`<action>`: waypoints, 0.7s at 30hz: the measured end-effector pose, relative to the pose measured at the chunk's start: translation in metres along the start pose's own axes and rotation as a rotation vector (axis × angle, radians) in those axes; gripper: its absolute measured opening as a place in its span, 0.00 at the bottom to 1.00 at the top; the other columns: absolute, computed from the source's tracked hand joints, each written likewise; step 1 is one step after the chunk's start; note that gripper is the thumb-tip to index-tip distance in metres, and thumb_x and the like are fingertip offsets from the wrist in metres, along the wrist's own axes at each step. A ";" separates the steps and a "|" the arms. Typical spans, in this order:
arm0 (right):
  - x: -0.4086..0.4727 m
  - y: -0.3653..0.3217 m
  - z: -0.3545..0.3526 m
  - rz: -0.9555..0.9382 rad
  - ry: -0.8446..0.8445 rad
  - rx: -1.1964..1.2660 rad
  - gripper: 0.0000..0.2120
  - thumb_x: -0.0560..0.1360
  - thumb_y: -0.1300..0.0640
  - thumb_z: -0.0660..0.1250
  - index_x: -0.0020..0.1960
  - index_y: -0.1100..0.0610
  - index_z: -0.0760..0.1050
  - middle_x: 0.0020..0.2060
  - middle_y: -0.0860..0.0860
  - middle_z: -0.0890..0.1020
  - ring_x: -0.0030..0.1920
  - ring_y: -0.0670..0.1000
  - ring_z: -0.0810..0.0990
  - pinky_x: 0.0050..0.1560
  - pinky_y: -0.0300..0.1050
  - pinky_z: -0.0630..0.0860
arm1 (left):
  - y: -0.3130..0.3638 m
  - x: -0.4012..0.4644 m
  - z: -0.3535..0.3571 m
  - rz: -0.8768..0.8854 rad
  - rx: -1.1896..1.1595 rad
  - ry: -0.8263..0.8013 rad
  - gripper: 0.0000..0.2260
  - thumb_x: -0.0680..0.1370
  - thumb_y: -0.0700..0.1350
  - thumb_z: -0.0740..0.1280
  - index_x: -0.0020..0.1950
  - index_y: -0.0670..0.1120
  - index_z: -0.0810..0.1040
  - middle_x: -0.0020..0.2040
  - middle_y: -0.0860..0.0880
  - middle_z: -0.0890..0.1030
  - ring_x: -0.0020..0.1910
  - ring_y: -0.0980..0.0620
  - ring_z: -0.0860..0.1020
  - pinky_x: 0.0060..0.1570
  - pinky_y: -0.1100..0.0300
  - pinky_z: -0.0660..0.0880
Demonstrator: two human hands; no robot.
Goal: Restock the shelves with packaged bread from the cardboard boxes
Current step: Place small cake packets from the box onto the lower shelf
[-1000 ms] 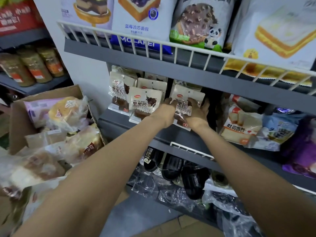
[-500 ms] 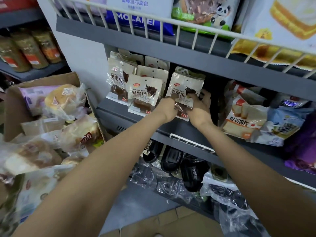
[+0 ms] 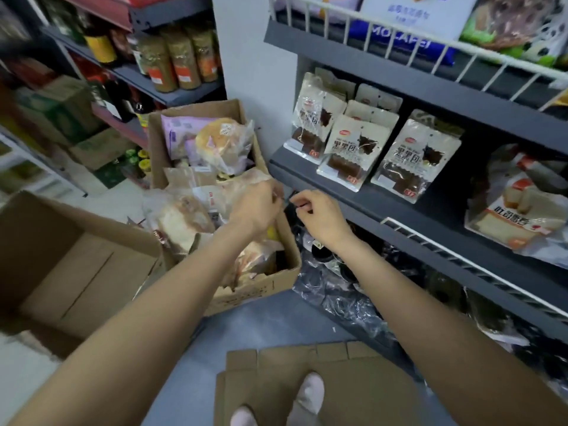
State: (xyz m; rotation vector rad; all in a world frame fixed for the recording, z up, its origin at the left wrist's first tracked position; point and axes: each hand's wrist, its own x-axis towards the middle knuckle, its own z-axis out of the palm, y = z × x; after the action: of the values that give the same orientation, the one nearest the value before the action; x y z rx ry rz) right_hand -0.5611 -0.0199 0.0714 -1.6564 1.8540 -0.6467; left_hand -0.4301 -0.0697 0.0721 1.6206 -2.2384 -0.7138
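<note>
Empty brown cardboard box (image 3: 70,265) far left. Beside it, open cardboard box (image 3: 255,290) full of clear-wrapped bread packs (image 3: 184,216). Left hand (image 3: 256,207) over it, grip state unclear. Right hand (image 3: 319,215), fingers loosely curled, holds nothing. Dark-bread white packets (image 3: 415,158) stand on grey metal shelf (image 3: 445,207).

both hands (image 3: 258,207) (image 3: 319,215) extended, fingers loosely curled.
</note>
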 end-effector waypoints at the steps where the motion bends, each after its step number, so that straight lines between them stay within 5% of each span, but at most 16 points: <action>1: -0.001 -0.009 0.013 -0.004 -0.039 0.001 0.15 0.77 0.65 0.60 0.62 0.59 0.75 0.59 0.56 0.77 0.57 0.53 0.77 0.60 0.40 0.71 | -0.016 -0.009 -0.006 -0.015 0.009 -0.008 0.11 0.77 0.39 0.61 0.57 0.43 0.78 0.54 0.42 0.81 0.54 0.42 0.78 0.48 0.57 0.72; 6: -0.001 -0.034 0.079 -0.049 -0.330 -0.018 0.26 0.76 0.65 0.64 0.72 0.58 0.64 0.67 0.57 0.71 0.68 0.54 0.69 0.67 0.40 0.62 | -0.081 -0.059 -0.032 0.043 0.096 0.034 0.17 0.75 0.42 0.65 0.64 0.43 0.73 0.60 0.41 0.74 0.61 0.41 0.72 0.59 0.53 0.67; 10: 0.003 -0.038 0.119 -0.043 -0.510 -0.030 0.31 0.76 0.67 0.64 0.75 0.53 0.58 0.73 0.54 0.62 0.71 0.55 0.65 0.66 0.43 0.64 | -0.119 -0.083 -0.038 -0.191 0.107 -0.196 0.33 0.71 0.46 0.72 0.71 0.40 0.62 0.67 0.40 0.68 0.66 0.41 0.69 0.64 0.51 0.68; 14: 0.007 -0.045 0.136 -0.019 -0.409 -0.014 0.29 0.75 0.65 0.67 0.73 0.55 0.62 0.67 0.57 0.67 0.66 0.54 0.69 0.58 0.40 0.68 | -0.137 -0.091 -0.047 -0.262 0.166 -0.250 0.13 0.76 0.43 0.67 0.58 0.37 0.75 0.56 0.37 0.79 0.56 0.40 0.77 0.52 0.55 0.73; 17: 0.006 -0.050 0.126 -0.036 -0.363 -0.059 0.33 0.72 0.60 0.71 0.73 0.49 0.63 0.60 0.54 0.67 0.59 0.47 0.66 0.55 0.36 0.63 | -0.134 -0.087 -0.056 -0.187 0.268 -0.189 0.10 0.80 0.43 0.62 0.57 0.39 0.75 0.53 0.38 0.79 0.53 0.39 0.78 0.47 0.53 0.73; 21: 0.000 -0.048 0.093 -0.045 -0.384 0.018 0.34 0.69 0.58 0.75 0.71 0.51 0.65 0.64 0.50 0.64 0.61 0.44 0.61 0.69 0.38 0.58 | -0.112 -0.071 -0.069 -0.003 0.211 -0.079 0.10 0.79 0.45 0.63 0.56 0.41 0.78 0.50 0.40 0.81 0.51 0.40 0.77 0.42 0.56 0.67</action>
State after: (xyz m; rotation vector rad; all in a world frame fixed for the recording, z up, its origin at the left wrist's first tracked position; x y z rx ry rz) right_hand -0.4628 -0.0242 0.0367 -1.6779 1.5348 -0.3308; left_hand -0.2826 -0.0453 0.0731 1.7186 -2.4397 -0.5674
